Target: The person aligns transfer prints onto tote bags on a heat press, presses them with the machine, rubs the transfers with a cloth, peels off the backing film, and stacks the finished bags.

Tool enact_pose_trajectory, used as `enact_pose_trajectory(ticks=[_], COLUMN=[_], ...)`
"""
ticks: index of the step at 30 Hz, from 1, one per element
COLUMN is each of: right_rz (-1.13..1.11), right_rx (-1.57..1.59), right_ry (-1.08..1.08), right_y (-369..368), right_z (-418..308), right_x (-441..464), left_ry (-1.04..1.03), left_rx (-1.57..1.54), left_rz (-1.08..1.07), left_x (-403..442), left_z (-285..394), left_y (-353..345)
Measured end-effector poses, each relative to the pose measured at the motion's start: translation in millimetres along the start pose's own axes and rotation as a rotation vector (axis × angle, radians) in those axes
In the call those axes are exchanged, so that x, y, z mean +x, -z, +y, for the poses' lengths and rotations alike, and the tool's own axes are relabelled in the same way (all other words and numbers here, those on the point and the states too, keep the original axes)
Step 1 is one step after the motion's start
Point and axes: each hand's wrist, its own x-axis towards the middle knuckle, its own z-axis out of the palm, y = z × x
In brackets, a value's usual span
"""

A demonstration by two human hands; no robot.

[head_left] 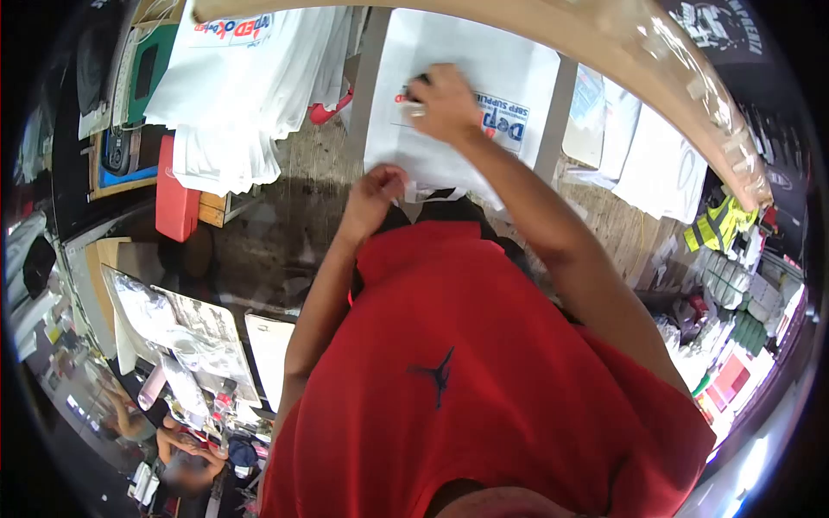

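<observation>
A white bag (466, 52) with blue and red lettering lies flat on a grey board (549, 129) in front of me. The print appears upside down from here. My right hand (445, 102) is over the print, its fingers curled round a small dark object (420, 82) whose kind I cannot make out. At the bag's near left corner is my left hand (377, 197), fingers pinched together at the edge by the handle strip. My right hand hides part of the lettering.
A thick stack of white printed bags (229, 104) hangs at the left, above a red box (176, 190). More white bags (661, 164) are at the right. A plastic-wrapped beam (553, 30) arches across the far side. Another person (186, 453) is at lower left.
</observation>
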Motion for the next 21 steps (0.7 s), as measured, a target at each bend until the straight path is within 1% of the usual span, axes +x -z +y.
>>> enact_pose_trajectory(ticks=[1,2,3,4,5,7,10,11,13,15,17,18,20,21], right_rz=[0.006,-0.027,0.013,0.018,0.071,0.085,0.045,0.048,-0.091,-0.178,-0.158,-0.151,-0.098,-0.113], right_rx=[0.005,-0.018,-0.063,-0.175,-0.199,-0.245,-0.218,-0.209,-0.082,-0.008,-0.007,-0.003,0.001,0.020], right_ry=[-0.116,-0.168,-0.228,-0.250,-0.291,-0.321,-0.348,-0.334,-0.238,-0.071,0.022,0.024,0.112,0.057], right_y=[22,41,64,73,80,82,71,62,36,15,-10,-14,-17,-20], right_z=[17,44,58,78,84,80,63,52,21,-16,-31,-32,-23,-15], right_x=[-20,-40,-56,-71,-82,-93,-84,-79,-59,-29,2,15,47,60], left_ry=[-0.069,-0.065,-0.057,-0.047,-0.041,0.011,0.023,0.018,0.003,0.012,0.030,0.046,0.029,0.022], left_rx=[0.021,0.032,0.080,0.127,0.135,0.110,0.079,0.078,0.064,0.035,-0.046,-0.008,-0.007,-0.017], left_rz=[0.076,0.067,0.100,0.135,0.134,0.057,0.083,0.099,0.058,0.093,0.109,0.103,0.095,0.085], left_x=[7,13,18,18,17,18,16,16,19,14,14,12,9,5], left_z=[3,11,23,32,41,57,53,49,45,48,45,49,57,58], left_y=[4,6,8,10,12,18,21,22,19,14,11,10,7,5])
